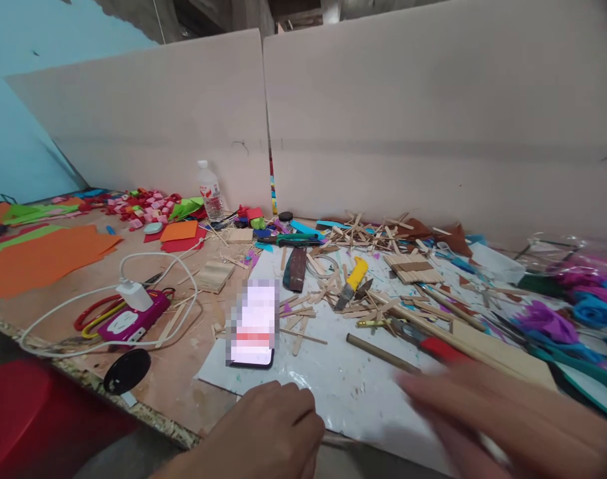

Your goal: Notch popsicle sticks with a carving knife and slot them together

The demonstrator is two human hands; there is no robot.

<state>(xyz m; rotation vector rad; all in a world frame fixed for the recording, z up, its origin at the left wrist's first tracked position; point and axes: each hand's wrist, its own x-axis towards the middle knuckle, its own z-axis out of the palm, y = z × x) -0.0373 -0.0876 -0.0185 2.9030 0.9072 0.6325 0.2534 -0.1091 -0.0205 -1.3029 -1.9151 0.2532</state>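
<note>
My left hand (268,429) rests at the near table edge with its fingers curled under; I cannot see anything in it. Just beyond it lies a phone (253,324) with a lit screen on a white sheet (333,379). My right hand (503,419) is low at the right, blurred by motion, fingers stretched toward the left over the sheet. Close to it are a wooden stick (381,353), a red-handled tool (423,340) and a flat wooden strip (503,352). A yellow-handled knife (352,281) lies among many loose craft sticks (303,313).
Cardboard panels (383,120) wall the back of the table. A white charger and cable (134,293) lie on a pink case at the left, with a black disc (127,370) at the edge. Orange sheets (44,256), a water bottle (211,191) and purple and blue paper flowers (573,313) are around.
</note>
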